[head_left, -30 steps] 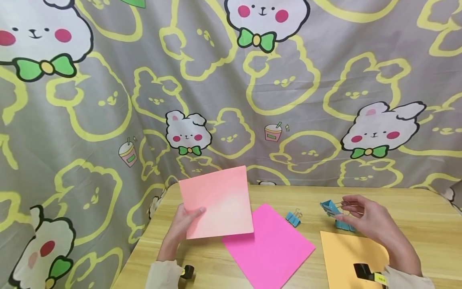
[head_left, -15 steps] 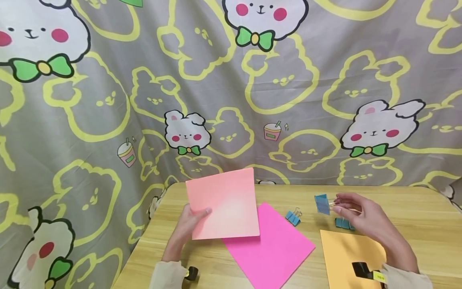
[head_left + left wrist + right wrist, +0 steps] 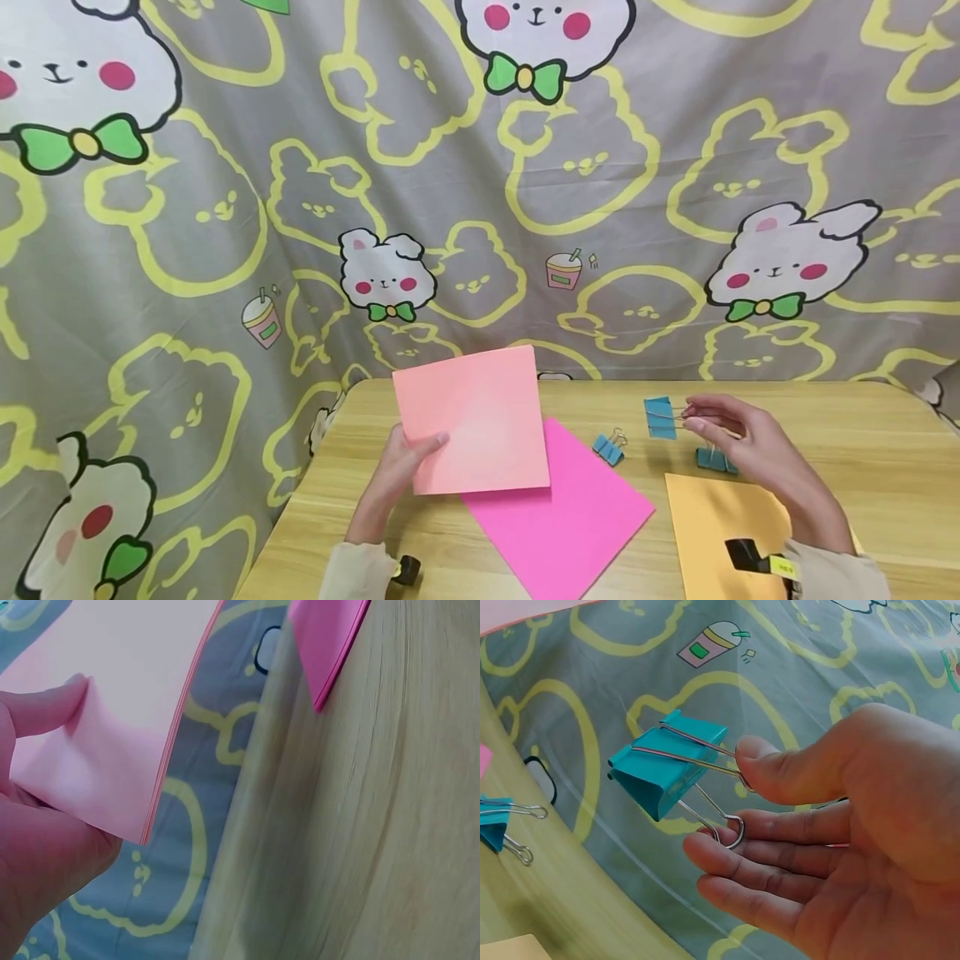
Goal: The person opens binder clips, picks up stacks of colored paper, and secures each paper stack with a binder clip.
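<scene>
My left hand (image 3: 401, 462) holds a stack of light pink paper sheets (image 3: 480, 425) up off the table, thumb on the front face. In the left wrist view, layered edges show along the side of the stack (image 3: 169, 761). My right hand (image 3: 757, 442) pinches a blue binder clip (image 3: 661, 418) above the table by its wire handles. The right wrist view shows the thumb on one handle of this clip (image 3: 671, 761) and fingers on the other. The clip's mouth points left, toward the pink sheets but apart from them.
Magenta paper (image 3: 566, 521) lies turned on the wooden table (image 3: 438, 558), partly under the raised sheets. A blue binder clip (image 3: 608, 448) sits beside it; another clip (image 3: 716, 460) stands behind the orange paper (image 3: 712, 525). A patterned curtain (image 3: 480, 183) hangs behind the table.
My left hand has carried the pink sheets a little to the right. The right hand has moved slightly left and turned the binder clip so its mouth faces left.
</scene>
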Motion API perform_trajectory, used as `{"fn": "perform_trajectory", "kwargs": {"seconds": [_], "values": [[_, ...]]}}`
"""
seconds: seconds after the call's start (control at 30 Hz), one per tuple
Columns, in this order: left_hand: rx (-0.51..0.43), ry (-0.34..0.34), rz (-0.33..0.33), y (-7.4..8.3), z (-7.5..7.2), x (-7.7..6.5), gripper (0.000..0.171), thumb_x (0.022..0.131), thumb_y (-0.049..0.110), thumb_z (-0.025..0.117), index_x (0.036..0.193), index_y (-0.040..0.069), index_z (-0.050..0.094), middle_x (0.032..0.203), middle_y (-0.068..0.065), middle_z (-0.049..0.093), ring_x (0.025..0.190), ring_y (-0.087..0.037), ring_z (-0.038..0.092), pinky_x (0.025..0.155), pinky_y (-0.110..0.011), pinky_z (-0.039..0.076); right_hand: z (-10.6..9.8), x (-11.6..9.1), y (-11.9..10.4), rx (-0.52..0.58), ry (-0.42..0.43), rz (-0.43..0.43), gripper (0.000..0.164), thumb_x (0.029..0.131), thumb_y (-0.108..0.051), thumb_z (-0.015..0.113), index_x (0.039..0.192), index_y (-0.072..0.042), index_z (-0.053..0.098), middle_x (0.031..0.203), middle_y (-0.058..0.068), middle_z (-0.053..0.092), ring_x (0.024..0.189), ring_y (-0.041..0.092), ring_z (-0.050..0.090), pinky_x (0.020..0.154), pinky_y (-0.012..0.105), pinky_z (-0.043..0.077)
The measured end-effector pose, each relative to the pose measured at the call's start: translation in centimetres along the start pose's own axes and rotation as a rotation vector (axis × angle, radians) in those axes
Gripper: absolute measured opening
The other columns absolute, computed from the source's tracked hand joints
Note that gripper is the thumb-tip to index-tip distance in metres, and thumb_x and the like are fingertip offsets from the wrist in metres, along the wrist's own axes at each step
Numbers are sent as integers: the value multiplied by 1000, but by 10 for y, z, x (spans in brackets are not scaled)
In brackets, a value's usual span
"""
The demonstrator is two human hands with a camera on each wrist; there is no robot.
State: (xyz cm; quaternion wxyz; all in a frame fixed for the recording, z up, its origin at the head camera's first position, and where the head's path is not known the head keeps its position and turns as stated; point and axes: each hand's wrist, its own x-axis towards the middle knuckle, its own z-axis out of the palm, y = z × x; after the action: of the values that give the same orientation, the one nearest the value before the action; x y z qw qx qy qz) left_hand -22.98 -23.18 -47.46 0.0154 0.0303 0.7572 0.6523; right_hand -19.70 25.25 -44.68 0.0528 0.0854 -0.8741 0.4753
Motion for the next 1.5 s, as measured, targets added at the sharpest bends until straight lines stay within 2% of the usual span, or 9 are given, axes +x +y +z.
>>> {"fn": "perform_trajectory", "kwargs": {"seconds": [0.23,0.5,0.8,1.13,1.5], "values": [[-26,-6,-15,4,7,0,28,92,5,72,115,-7,60,94,-10,68,81,-19,66,73,-31,56,5,3,3,91,5,-40,43,104,-21,64,137,5,57,121,19,70,98,-7,64,77,14,51],[-38,-53,5,2,13,-1,26,94,6,70,115,-7,61,95,-10,70,81,-19,67,73,-31,56,11,6,4,207,-18,-72,40,104,-14,61,137,8,56,115,1,74,99,0,69,80,16,54],[-56,-92,25,-1,22,-1,29,94,6,71,118,-7,61,97,-10,69,82,-18,66,75,-32,56,18,9,1,210,-65,-73,41,106,-17,59,139,7,55,120,19,71,99,2,69,80,17,54],[-62,-89,-10,0,32,-3,32,94,9,73,119,-6,61,98,-9,70,84,-18,66,78,-31,56,21,9,-1,298,-117,-61,45,107,-15,57,143,11,50,122,16,70,103,6,70,85,19,54],[-104,-103,21,-2,44,-4,24,91,0,72,111,-9,62,91,-7,69,79,-15,65,74,-30,56,27,11,-3,266,-84,-93,42,106,-16,58,141,8,54,123,22,69,103,7,70,84,15,52]]}}
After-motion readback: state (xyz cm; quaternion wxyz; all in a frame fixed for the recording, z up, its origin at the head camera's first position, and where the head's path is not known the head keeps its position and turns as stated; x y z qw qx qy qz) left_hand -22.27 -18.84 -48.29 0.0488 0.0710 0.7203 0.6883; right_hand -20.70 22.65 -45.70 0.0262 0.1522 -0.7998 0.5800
